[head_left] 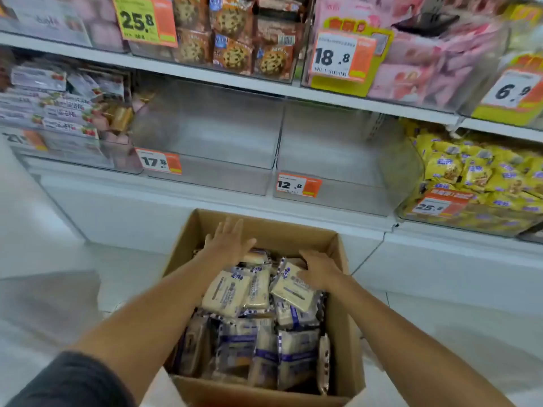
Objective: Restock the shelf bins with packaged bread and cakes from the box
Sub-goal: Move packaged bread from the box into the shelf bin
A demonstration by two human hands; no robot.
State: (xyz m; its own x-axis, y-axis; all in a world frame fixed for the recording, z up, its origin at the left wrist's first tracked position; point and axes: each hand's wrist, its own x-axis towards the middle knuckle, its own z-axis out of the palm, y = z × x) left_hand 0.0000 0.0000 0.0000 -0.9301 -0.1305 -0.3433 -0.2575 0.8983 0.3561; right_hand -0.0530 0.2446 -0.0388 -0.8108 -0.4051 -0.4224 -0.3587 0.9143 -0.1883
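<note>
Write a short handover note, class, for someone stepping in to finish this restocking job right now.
Left hand: open, fingers spread, over the far end of the box, holding nothing.
Right hand: resting on the top packets; grip unclear.
Box is on the floor below the shelf, full of packets.
Done: nothing shelved yet; the 17.8 bin and the 12.8 bin stand empty.
Left: choose the bin and fill it.

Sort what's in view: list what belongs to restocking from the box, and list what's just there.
Part of the job:
- cardboard box
- packaged cakes in it
- empty bin tagged 17.8
- empty bin tagged 12.8
- left hand, open over the packs
- right hand, resting on a pack

Just there:
- cookie packs
- pink packs
- yellow packs
- strawberry-print packs
</note>
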